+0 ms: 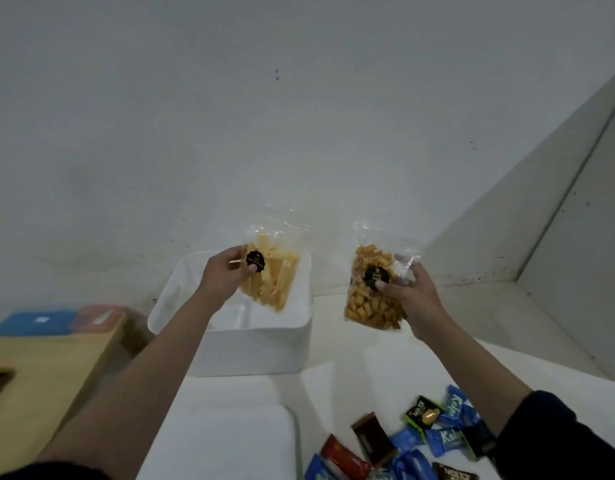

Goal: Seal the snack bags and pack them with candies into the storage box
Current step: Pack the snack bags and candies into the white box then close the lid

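Left hand (226, 275): clenched on a clear plastic bag of pale yellow flat sticks (272, 268), thumb on its round black label; held up over the open white plastic storage box (250, 348).
Right hand (411, 296): grasping a clear plastic bag of small orange-brown snack pieces (372, 292), thumb across the front beside its black label; held right of the box, above the white tabletop (344, 386).
Bag tops: crumpled clear film above both hands; sealed or not, hard to tell in the blur.
Wrapped candies in blue, green, red and brown (417, 441): scattered on the tabletop below the right hand, near the dark sleeve.
White flat lid (230, 441): below the left hand, just in front of the box.
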`<state>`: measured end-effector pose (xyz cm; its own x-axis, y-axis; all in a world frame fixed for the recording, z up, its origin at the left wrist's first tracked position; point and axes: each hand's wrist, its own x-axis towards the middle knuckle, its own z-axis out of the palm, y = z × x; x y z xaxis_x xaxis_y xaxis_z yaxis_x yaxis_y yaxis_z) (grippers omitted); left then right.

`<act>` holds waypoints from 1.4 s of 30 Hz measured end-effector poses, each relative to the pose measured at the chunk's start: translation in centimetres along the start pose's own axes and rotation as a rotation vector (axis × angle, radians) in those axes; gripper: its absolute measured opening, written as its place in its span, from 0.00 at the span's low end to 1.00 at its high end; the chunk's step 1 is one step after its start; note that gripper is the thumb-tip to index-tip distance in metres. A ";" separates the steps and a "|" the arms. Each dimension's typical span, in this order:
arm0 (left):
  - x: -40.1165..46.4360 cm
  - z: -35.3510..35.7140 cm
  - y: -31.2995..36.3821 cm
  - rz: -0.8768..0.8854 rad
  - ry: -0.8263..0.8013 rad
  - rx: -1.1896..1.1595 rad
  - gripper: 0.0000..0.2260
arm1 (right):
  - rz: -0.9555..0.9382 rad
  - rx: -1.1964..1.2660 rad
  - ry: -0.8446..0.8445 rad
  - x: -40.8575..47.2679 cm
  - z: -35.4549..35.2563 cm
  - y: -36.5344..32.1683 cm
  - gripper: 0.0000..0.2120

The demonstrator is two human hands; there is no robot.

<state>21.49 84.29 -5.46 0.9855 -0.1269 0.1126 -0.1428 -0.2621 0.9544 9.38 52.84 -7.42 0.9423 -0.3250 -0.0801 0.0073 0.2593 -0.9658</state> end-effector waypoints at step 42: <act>4.5 2.0 1.4 -0.468 -0.223 0.068 0.13 | 0.058 -0.023 0.103 1.0 11.3 -0.8 0.31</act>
<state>25.58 81.47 -4.14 0.9030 -0.1799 -0.3903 0.2953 -0.4001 0.8676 14.08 62.55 -3.91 0.9017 -0.4016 -0.1599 -0.0552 0.2598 -0.9641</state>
